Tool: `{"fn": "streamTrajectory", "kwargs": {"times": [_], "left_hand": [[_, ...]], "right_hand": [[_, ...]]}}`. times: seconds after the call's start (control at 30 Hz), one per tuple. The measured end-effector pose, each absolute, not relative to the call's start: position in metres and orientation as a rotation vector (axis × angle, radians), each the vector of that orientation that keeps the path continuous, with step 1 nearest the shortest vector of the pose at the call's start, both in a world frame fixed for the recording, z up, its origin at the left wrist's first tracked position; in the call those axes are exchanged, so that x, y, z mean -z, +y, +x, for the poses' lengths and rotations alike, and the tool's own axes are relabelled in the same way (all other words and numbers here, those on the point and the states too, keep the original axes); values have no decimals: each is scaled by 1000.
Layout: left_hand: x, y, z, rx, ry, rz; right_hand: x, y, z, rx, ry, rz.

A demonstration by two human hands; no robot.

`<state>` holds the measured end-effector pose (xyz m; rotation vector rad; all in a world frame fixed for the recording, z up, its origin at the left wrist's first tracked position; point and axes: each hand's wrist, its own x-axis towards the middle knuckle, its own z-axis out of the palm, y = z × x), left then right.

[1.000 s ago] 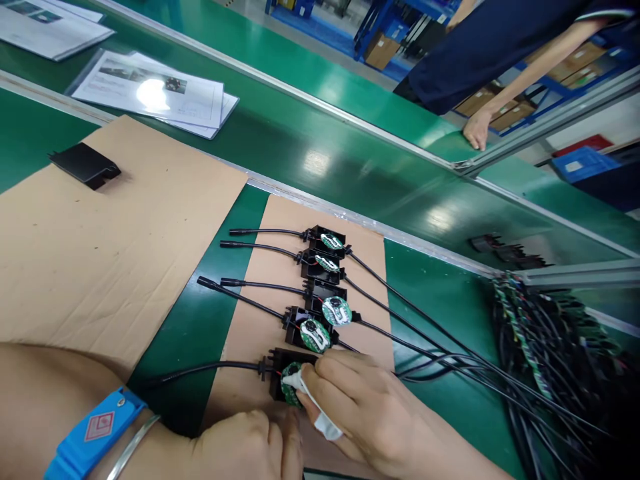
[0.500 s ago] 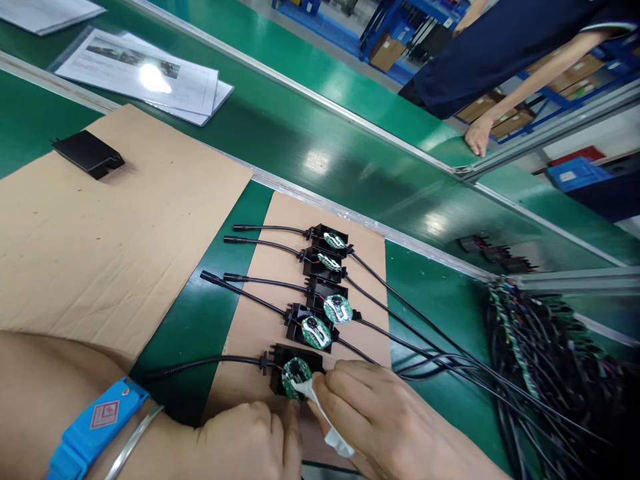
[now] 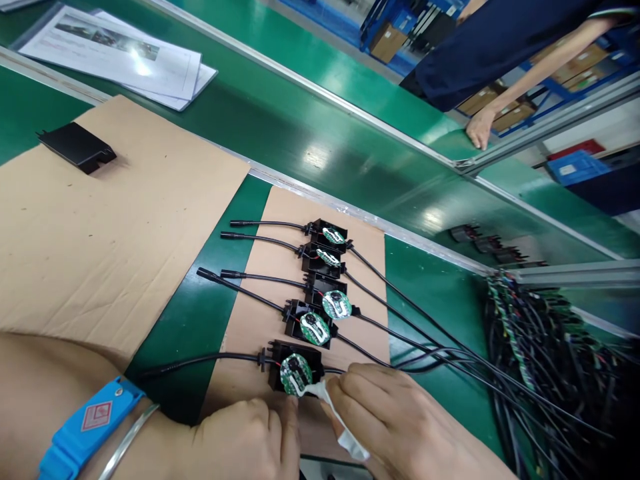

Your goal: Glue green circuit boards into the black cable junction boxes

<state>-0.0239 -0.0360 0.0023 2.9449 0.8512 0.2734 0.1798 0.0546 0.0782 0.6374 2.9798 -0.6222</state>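
5 housings, 5 round PCBs; 1 white strip in R hand.

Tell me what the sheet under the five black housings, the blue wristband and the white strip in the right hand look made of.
Sheet: brown corrugated cardboard, matt, with creases and faint ribbing. Blue wristband: probably smooth plastic or rubber, slight sheen, red-and-white label. White strip, pinched by the right hand: soft, crumpled, likely paper or cloth; cannot tell which.

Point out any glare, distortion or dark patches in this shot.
Head view: lamp glare on the papers and the green conveyor belt; the cable pile at the right edge falls into dark vignetting; the nearest circuit board and white wipe are sharp.
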Motion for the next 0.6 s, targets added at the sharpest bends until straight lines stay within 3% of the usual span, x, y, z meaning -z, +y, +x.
{"fn": "streamTrajectory", "kwargs": {"times": [0.6], "left_hand": [[19,-49,-22,-379,878,2902]], "right_hand": [[-63,71,175,585,3074,588]]}}
